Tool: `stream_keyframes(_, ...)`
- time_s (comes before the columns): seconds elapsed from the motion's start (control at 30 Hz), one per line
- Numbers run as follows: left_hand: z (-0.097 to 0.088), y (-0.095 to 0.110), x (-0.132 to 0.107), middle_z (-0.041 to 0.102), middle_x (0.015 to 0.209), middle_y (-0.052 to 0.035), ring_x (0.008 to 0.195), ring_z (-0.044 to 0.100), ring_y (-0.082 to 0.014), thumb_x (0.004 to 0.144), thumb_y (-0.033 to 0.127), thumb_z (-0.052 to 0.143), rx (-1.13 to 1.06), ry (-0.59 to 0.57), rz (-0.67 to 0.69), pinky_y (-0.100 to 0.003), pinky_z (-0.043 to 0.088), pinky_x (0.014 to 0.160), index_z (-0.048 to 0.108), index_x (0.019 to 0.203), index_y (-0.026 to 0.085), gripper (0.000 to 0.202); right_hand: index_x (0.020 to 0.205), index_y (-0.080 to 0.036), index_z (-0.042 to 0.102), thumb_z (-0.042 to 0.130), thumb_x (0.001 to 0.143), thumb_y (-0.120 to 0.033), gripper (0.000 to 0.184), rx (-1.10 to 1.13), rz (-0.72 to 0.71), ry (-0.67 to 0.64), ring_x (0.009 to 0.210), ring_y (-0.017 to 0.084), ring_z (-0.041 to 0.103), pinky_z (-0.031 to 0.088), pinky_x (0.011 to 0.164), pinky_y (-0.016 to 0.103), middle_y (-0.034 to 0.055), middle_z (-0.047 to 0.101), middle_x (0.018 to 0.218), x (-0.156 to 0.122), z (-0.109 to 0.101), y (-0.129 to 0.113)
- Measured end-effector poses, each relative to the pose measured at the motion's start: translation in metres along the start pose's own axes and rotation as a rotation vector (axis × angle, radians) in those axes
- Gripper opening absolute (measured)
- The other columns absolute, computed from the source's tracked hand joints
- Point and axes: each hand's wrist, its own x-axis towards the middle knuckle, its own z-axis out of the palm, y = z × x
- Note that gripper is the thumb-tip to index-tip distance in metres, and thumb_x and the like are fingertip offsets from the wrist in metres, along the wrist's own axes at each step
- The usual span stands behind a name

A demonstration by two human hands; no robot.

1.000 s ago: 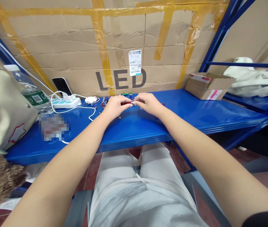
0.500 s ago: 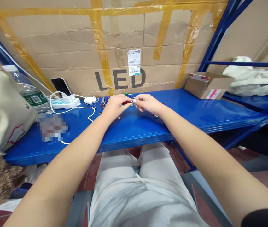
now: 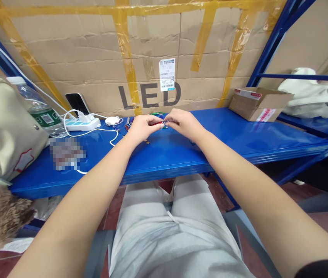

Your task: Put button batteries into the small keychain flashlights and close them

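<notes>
The left hand (image 3: pixel 141 127) pinches a red piece (image 3: pixel 156 124) near the bench's (image 3: pixel 164 158) back edge; the right hand (image 3: pixel 186 122) meets its tip, grip unclear; a slack pinch could drop it beside the green piece (image 3: pixel 157 113).

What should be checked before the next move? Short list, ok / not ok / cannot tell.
1. Left hand has hold of the red piece: ok.
2. Right hand has a firm grip at the piece's end: cannot tell; it is up against that end, but its grip is too small to make out.
3. Loose parts gathered in one spot: not ok; they lie scattered on both sides of the hands.
4. Cable off the left arm: ok; a gap shows between them.
5. Bottle capped: ok.
6. Box away from the right hand: ok; it stands apart, farther right.
</notes>
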Motion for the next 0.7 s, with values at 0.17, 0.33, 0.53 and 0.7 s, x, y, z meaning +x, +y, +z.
stream_keyframes(0.17, -0.001, -0.002, 0.000, 0.077, 0.087, -0.0049, 0.083, 0.070, -0.0207, 0.071, 0.029, 0.075, 0.019, -0.010, 0.027, -0.032, 0.055, 0.077, 0.076, 0.086, 0.017, 0.019, 0.087, -0.019, 0.069, 0.054, 0.090, -0.026, 0.017, -0.006, -0.044, -0.005, 0.082, 0.020, 0.058, 0.044, 0.073, 0.031, 0.0069, 0.063, 0.085, -0.001, 0.000, 0.002)
stream_keyframes(0.33, 0.000, -0.005, -0.001, 0.076, 0.086, -0.0037, 0.081, 0.069, -0.0196, 0.074, 0.033, 0.074, 0.116, -0.004, 0.091, -0.030, 0.052, 0.073, 0.077, 0.086, 0.019, 0.019, 0.081, -0.019, 0.069, 0.057, 0.088, -0.027, 0.016, 0.069, -0.062, 0.014, 0.079, 0.019, 0.059, 0.045, 0.072, 0.032, 0.0060, 0.063, 0.082, -0.001, 0.005, 0.007)
stream_keyframes(0.53, -0.002, -0.008, 0.001, 0.076, 0.086, -0.0025, 0.080, 0.068, -0.0183, 0.077, 0.030, 0.071, 0.230, 0.004, 0.209, -0.028, 0.050, 0.073, 0.078, 0.088, 0.022, 0.015, 0.076, -0.020, 0.068, 0.060, 0.085, -0.023, 0.013, 0.146, 0.008, 0.024, 0.076, 0.018, 0.058, 0.045, 0.069, 0.031, 0.0042, 0.064, 0.076, 0.000, 0.007, 0.006)
stream_keyframes(0.7, -0.003, -0.012, 0.002, 0.077, 0.090, -0.0026, 0.084, 0.068, -0.0185, 0.080, 0.030, 0.068, 0.339, 0.006, 0.348, -0.028, 0.050, 0.078, 0.078, 0.092, 0.024, 0.016, 0.073, -0.019, 0.068, 0.063, 0.081, -0.024, 0.010, 0.226, 0.059, 0.027, 0.073, 0.016, 0.057, 0.043, 0.067, 0.030, 0.0031, 0.064, 0.075, -0.001, 0.008, 0.006)
